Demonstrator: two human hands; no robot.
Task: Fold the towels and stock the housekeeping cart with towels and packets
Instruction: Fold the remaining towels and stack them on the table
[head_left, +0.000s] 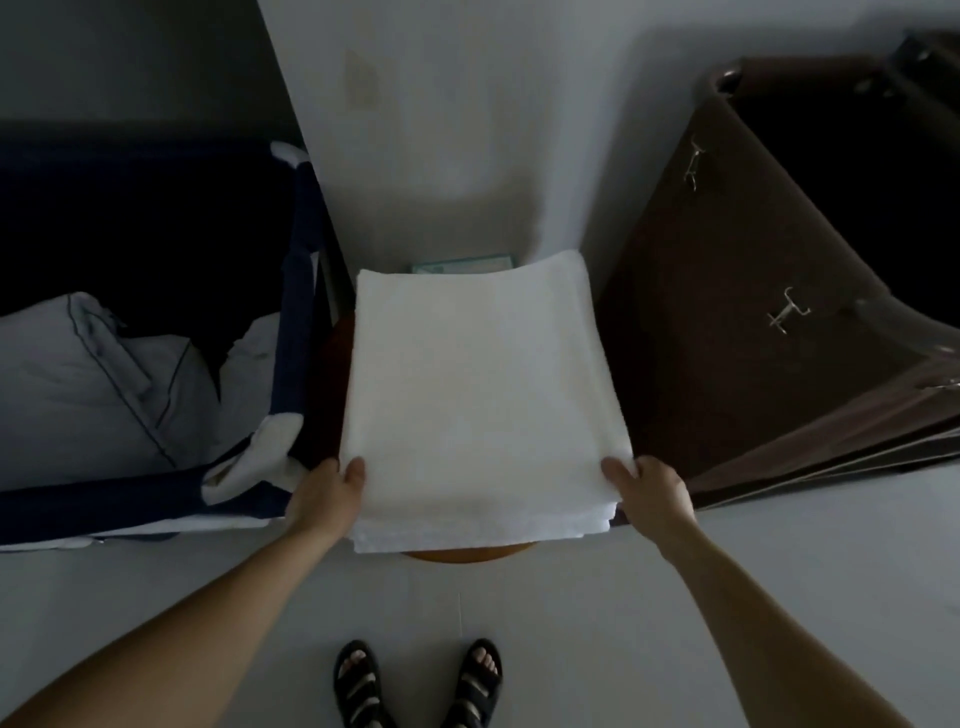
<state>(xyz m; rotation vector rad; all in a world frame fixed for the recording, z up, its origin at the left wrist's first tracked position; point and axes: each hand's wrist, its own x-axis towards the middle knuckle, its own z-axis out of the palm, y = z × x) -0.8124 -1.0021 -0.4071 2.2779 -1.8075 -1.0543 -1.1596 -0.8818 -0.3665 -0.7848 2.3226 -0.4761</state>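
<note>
Head view: fluffy white folded towel sits dead center on a round wooden surface, left hand and right hand gripping its near corners; navy fabric bin at 9 o'clock.

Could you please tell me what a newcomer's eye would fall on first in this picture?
The bright folded white towel lies in the centre on a round wooden stool, with the left hand and right hand gripping its near corners. To its left stands a navy fabric bin holding pale linen, and to its right a brown fabric bag.
</note>
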